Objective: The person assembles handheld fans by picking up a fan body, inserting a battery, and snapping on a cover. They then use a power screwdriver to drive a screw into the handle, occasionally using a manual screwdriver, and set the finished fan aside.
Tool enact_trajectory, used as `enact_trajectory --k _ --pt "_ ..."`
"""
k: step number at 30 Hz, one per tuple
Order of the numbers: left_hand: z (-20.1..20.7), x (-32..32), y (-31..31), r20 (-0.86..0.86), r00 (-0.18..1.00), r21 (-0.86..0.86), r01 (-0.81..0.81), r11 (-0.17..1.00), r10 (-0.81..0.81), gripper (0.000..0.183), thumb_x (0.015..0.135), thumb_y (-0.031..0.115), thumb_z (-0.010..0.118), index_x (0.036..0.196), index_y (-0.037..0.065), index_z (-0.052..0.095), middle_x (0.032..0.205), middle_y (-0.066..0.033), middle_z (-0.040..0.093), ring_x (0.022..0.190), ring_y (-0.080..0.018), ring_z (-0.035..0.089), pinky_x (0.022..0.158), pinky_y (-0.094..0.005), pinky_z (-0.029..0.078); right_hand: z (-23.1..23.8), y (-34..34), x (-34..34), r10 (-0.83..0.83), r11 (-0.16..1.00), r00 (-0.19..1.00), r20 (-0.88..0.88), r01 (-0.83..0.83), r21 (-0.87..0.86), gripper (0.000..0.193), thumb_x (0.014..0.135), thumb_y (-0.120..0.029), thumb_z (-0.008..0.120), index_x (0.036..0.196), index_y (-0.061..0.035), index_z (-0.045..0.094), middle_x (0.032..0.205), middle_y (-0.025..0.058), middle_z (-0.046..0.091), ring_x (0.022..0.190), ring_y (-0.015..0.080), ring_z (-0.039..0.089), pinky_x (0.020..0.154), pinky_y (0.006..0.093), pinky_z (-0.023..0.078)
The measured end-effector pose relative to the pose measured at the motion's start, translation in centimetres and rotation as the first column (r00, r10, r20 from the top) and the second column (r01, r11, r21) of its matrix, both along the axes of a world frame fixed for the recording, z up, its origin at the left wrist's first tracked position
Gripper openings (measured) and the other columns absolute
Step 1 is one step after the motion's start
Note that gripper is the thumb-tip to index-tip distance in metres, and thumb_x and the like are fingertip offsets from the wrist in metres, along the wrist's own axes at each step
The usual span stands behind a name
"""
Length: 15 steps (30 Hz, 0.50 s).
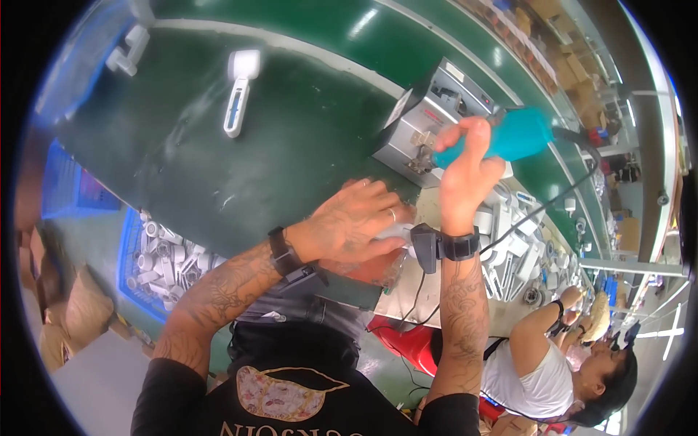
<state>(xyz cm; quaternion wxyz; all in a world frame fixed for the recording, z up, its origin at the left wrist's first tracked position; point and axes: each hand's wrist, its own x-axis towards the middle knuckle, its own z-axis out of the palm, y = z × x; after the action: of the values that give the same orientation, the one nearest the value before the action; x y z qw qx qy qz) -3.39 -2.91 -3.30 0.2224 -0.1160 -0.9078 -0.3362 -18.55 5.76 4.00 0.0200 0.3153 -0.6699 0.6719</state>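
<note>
A right hand (469, 171) wraps round a teal power tool (525, 133), tip at the front of a grey machine (408, 131). Apart from it, the left hand (355, 222) spreads over a pale piece (397, 230) near the green tabletop's (160, 152) near edge; its grip is hidden. Leftward, the surface stretches widely around a white handheld part (237, 102). A blue basket (125, 254) sits past the near edge.
</note>
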Motion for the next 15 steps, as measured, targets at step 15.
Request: enact_trajectory --k 15 --pt "0.0 0.0 0.0 0.036 0.999 -0.081 0.027 0.996 -0.024 0.039 0.091 0.033 0.066 0.123 0.011 0.062 0.103 -0.0062 0.056 0.098 -0.0254 0.052 0.087 -0.0408 0.044 -0.4 9.0 7.7 0.059 0.997 0.991 0.122 -0.054 -0.05 0.058 0.1 -0.052 0.06 0.111 0.0049 0.054 0.071 0.0081 0.054 0.063 0.0191 0.055 0.061 0.0339 0.047"
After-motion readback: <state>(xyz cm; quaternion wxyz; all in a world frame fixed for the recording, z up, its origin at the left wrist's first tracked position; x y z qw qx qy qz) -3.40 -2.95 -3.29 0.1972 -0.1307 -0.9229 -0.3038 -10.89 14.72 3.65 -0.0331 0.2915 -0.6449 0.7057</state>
